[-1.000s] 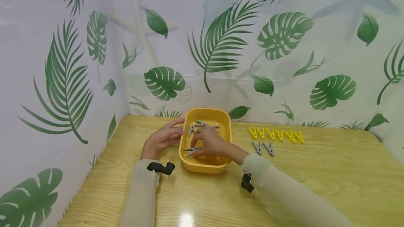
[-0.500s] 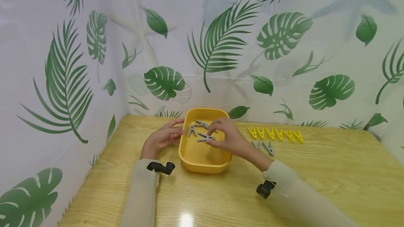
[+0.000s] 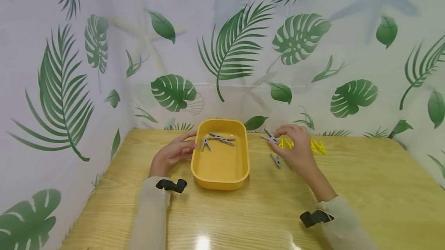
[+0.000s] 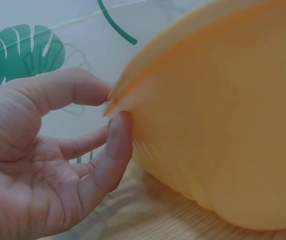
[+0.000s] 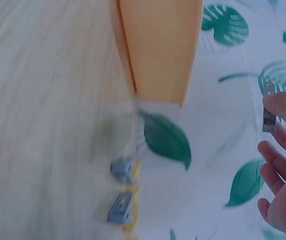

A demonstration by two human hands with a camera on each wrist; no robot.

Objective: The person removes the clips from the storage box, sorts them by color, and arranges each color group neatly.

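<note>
My left hand (image 3: 174, 152) holds the left side of a yellow plastic bin (image 3: 219, 183); in the left wrist view its fingertips (image 4: 119, 127) meet the rim and outer wall. Between thumb and fingers, my right hand (image 3: 295, 147) pinches a grey clothespin (image 3: 270, 138) above the table, right of the bin. Toward the far end inside the bin lie three grey clothespins (image 3: 206, 144). Below the right hand, a grey clothespin (image 3: 276, 161) rests on the table; another beside it is mostly hidden in the head view but shows as a grey clothespin (image 5: 120, 207) in the right wrist view.
A row of yellow clothespins (image 3: 318, 147) lies behind the right hand, partly covered by it. The wooden table (image 3: 222, 219) meets a leaf-patterned wall covering (image 3: 194, 49) at the back and left.
My right hand has lifted a grey clothespin out of the bin and carried it right, above the clothespins on the table. The left hand stays at the bin; the head view has shifted slightly.
</note>
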